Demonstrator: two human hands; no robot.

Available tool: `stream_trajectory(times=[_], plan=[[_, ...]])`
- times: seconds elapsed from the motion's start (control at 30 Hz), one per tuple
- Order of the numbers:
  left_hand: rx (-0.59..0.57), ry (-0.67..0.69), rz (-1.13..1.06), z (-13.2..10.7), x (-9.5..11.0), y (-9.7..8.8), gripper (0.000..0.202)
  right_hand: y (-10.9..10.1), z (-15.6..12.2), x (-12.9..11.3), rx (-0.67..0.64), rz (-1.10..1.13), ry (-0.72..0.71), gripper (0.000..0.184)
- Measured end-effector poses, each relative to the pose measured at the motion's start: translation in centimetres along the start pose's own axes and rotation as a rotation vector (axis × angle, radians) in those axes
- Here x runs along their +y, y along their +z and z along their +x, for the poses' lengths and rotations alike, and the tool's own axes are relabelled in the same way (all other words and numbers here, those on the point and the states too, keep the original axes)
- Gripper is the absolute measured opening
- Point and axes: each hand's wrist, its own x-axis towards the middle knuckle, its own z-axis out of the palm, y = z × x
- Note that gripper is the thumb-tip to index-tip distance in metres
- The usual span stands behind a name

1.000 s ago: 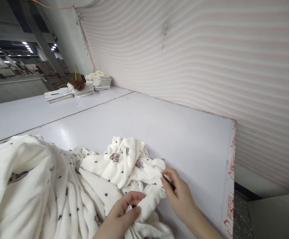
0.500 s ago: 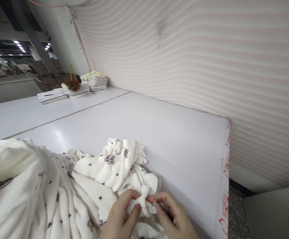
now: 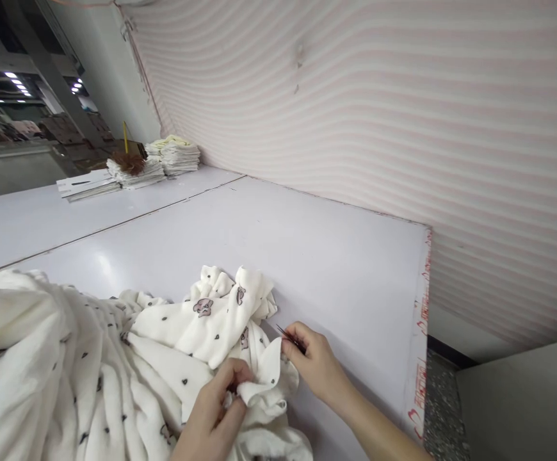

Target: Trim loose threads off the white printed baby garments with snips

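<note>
A white fleece cloth [image 3: 91, 358] printed with small dark hearts and little animal figures lies bunched on the white table [image 3: 336, 269]. My left hand [image 3: 216, 416] pinches a fold of the cloth near the bottom edge of the view. My right hand [image 3: 314, 365] is closed around a small dark pointed tool [image 3: 285, 333], perhaps thread snips, and also touches the cloth's edge. The tool's tips stick out just beside a raised flap of the cloth between my two hands.
A wall of pale pink-striped material [image 3: 379, 128] runs along the table's far side. Stacks of folded cloth [image 3: 173, 157] and flat white sheets [image 3: 86, 186] lie at the far end. The table's right edge [image 3: 417, 358] drops to a grey floor.
My hands, pressed together on a bunched bit of cloth half a second ago, have moved apart. A flap of cloth now stands between them and the tool's tips show.
</note>
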Motion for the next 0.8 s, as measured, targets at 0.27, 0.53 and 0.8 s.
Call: stream_trajectory(times=[0.27,0.53,0.8], plan=[[0.061,-0.117,-0.095,0.3,-0.6,-1.0,0.012,-1.2,-3.3,0.5,-0.035,-0.011,-0.049,0.011],[0.108,-0.073,0.276,0.3,-0.9,-1.1,0.026,-0.2,-3.8,1.1,-0.141,0.069,-0.026,0.016],[-0.062,0.478,0.764,1.1,-0.3,-1.1,0.068,-0.8,-3.9,-0.7,-0.125,0.175,-0.053,0.024]])
